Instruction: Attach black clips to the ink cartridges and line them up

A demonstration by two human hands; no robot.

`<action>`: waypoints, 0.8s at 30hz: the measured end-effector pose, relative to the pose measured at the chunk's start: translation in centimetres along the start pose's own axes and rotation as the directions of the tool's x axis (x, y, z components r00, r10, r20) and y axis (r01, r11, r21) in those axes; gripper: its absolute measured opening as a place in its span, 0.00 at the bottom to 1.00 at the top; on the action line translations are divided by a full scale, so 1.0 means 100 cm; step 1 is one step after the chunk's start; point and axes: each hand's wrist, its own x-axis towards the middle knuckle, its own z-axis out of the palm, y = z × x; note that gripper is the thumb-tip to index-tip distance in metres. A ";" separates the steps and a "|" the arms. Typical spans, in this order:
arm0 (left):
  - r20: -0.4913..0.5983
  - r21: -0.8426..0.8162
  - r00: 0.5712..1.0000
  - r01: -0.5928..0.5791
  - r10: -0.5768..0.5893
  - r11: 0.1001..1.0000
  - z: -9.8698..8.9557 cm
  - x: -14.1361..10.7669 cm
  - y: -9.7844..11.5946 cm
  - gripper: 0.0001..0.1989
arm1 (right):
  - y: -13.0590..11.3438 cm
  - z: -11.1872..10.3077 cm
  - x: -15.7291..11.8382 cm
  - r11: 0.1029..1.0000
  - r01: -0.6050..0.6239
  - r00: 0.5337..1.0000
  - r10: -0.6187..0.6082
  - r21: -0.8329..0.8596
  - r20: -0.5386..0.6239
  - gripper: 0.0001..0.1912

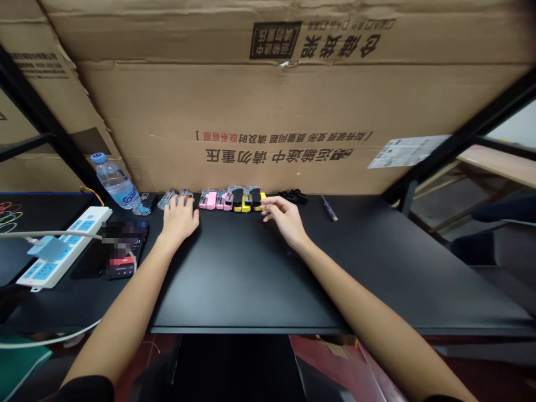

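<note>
Two hands at a row of small cartridges, upper middle of frame

Left hand [179, 218] flat on black table [251, 279], fingers spread and released, tips touching clear cartridges [173, 196] beside water bottle [115, 183]; right hand [283, 216] loosely curled, fingertips pinching at yellow cartridge [258, 202] ending the row, just right of pink cartridges [213, 200]. Best done by gripping each piece by its sides, lifting straight, keeping neighbours upright. Screwdriver [329, 209] further right, power strip [62, 245] and phone [123, 251] at left
</note>
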 end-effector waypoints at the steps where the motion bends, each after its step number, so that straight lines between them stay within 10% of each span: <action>1: 0.022 0.027 1.000 -0.002 0.001 1.000 0.000 -0.001 -0.002 0.20 | 0.001 -0.008 0.005 0.997 0.040 0.998 -0.043 -0.062 -0.039 0.11; 6: 0.011 0.049 0.998 -0.061 0.061 0.997 -0.007 -0.003 0.003 0.16 | 0.009 -0.060 0.027 0.855 0.113 0.954 -0.236 -0.506 -0.185 0.16; 10: 0.069 -0.054 0.991 -0.108 0.111 0.993 -0.010 -0.006 0.017 0.18 | 0.017 -0.086 0.032 0.585 0.156 0.960 -0.279 -0.796 -0.017 0.23; 18: 0.100 -0.315 0.834 -0.491 0.543 0.812 -0.007 -0.020 0.050 0.19 | 0.013 -0.075 0.025 0.341 0.128 0.982 -0.174 -0.931 0.072 0.16; 24: 0.031 -0.391 0.842 -0.485 0.538 0.782 0.001 -0.022 0.051 0.18 | -0.006 -0.079 0.018 0.295 -0.005 1.000 -0.009 -0.956 -0.008 0.09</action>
